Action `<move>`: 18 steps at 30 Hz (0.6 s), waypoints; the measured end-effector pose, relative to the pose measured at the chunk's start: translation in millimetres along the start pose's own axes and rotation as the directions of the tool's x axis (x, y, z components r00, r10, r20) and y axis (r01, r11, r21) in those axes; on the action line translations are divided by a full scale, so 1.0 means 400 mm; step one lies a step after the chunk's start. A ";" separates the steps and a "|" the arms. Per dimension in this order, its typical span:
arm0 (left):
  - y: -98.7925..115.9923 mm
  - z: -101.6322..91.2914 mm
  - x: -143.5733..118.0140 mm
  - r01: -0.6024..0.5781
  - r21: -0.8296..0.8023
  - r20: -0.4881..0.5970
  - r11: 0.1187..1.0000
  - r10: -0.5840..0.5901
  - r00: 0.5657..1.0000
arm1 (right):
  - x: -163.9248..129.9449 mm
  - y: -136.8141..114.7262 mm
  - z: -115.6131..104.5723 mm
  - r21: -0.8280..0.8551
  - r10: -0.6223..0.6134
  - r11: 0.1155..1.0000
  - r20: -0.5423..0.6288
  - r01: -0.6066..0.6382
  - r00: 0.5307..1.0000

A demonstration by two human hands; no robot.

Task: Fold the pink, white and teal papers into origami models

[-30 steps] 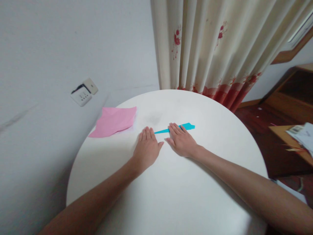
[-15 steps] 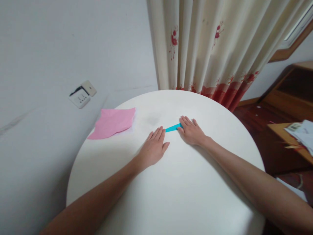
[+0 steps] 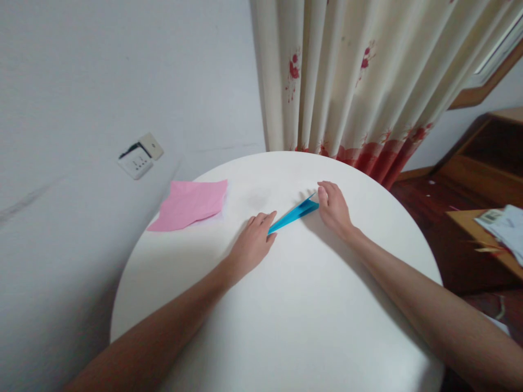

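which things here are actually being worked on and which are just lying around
In hand:
- long narrow folded blue paper
- left hand, touching its near tip
- right hand, at its far end

Lying about:
- pink paper sheet on the round white table
- papers on the wooden shelf

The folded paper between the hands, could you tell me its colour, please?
The folded paper is bright blue; the head view shows it.
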State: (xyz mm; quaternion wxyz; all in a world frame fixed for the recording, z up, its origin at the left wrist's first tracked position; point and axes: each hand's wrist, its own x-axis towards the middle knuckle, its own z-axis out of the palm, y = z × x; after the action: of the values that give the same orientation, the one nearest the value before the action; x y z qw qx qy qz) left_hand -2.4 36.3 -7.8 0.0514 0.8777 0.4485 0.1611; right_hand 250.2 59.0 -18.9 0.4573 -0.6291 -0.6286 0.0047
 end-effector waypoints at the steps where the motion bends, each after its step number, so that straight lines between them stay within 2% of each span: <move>1: -0.002 0.001 0.002 0.021 -0.055 -0.007 0.998 -0.022 1.000 | 0.001 0.002 0.001 0.027 -0.024 0.999 -0.033 0.025 0.999; 6: -0.001 0.015 0.006 0.090 -0.350 -0.014 0.933 -0.101 0.995 | 0.006 0.001 -0.003 0.083 -0.060 0.994 -0.102 0.068 0.993; 11: 0.001 0.029 0.007 0.097 -0.453 -0.029 0.886 -0.124 0.992 | 0.004 -0.017 -0.012 0.100 -0.039 0.994 -0.092 0.048 0.995; 13: 0.000 0.032 0.008 0.104 -0.472 -0.029 0.876 -0.133 0.991 | -0.003 -0.033 -0.016 0.102 -0.017 0.995 -0.029 0.020 0.999; 15: 0.001 0.033 0.010 0.086 -0.469 -0.036 0.879 -0.116 0.993 | -0.014 -0.057 -0.021 0.090 0.002 0.996 0.092 -0.011 0.996; 18: 0.006 0.032 0.012 0.032 -0.443 -0.058 0.896 -0.064 0.996 | -0.039 -0.102 -0.027 0.032 0.030 0.999 0.318 -0.042 0.948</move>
State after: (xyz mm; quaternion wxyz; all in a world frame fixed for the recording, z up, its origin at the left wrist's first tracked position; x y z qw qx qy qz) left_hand 6.1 39.4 -18.1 0.2371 0.8256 0.4232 0.2882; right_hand 221.2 31.9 2.3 0.3624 -0.6226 -0.6820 0.1263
